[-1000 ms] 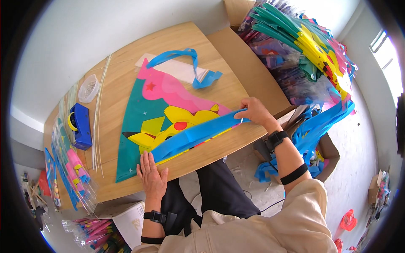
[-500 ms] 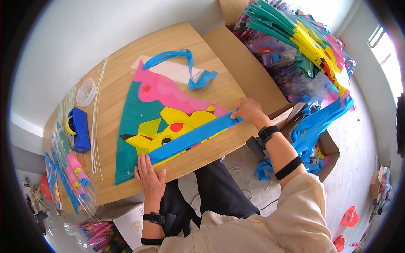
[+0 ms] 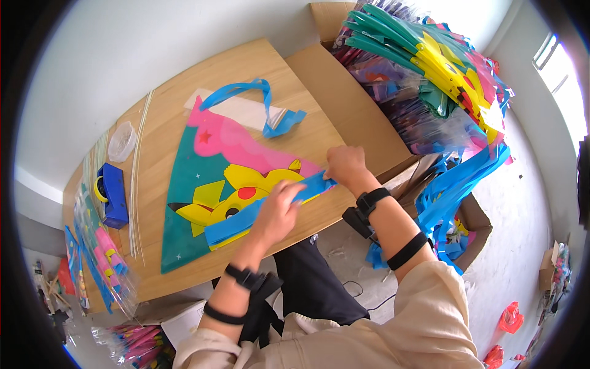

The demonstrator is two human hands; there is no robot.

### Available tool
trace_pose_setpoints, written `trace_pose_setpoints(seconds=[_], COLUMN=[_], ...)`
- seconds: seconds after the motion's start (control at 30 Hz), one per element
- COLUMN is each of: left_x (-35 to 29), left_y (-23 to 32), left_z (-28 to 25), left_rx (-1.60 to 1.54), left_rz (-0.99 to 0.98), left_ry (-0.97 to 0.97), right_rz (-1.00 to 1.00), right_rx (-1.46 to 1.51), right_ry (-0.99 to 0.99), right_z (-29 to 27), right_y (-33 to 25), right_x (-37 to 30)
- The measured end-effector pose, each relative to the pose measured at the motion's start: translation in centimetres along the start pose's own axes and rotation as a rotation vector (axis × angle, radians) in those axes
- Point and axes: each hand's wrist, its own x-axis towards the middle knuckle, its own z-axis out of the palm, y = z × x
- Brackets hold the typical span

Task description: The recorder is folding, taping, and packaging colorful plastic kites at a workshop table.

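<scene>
Atop printed sheet [image 3: 224, 161], blue strip [image 3: 238, 225] slanting lengthwise away rightward, end pinched in right hand [image 3: 346, 166], left hand [image 3: 276, 214] curled, hold unclear

Left of the sheet [image 3: 224, 169], there is room to pass over the table [image 3: 155, 154]; farther left, rods [image 3: 134, 184] and a tape dispenser [image 3: 115, 195] obstruct.
</scene>
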Motion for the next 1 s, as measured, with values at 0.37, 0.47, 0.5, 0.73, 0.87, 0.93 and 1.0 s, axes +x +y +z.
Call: trace_pose_setpoints(seconds=[0.37,0.47,0.5,0.73,0.87,0.93,1.0], left_x=[7.5,7.4,7.3,7.9,8.1,8.1,8.1], left_y=[-2.6,-2.8,-3.0,-3.9,-4.4,-4.0,-3.8], left_z=[4.2,2.7,2.4,2.6,3.1,3.4,3.2], left_rx=[-0.359,-0.407,-0.338,-0.160,-0.163,-0.175,-0.200], left_rz=[-0.672,-0.627,-0.542,-0.470,-0.423,-0.465,-0.530], left_ry=[-0.321,-0.451,-0.473,-0.496,-0.485,-0.469,-0.450], right_rz=[-0.008,-0.224,-0.286,-0.640,0.091,0.122,0.135], right_rx=[0.325,0.567,0.600,0.830,1.572,1.934,2.236], right_ry=[0.042,-0.011,-0.029,-0.299,0.257,0.349,0.322], right_z=[0.5,2.5,3.2,2.3,2.3,3.1,4.5], right_y=[-0.4,-3.1,-4.4,-4.5,-3.1,-3.7,-4.7], right_x=[-4.8,-8.1,-8.9,-9.5,-6.8,-5.4,-4.3])
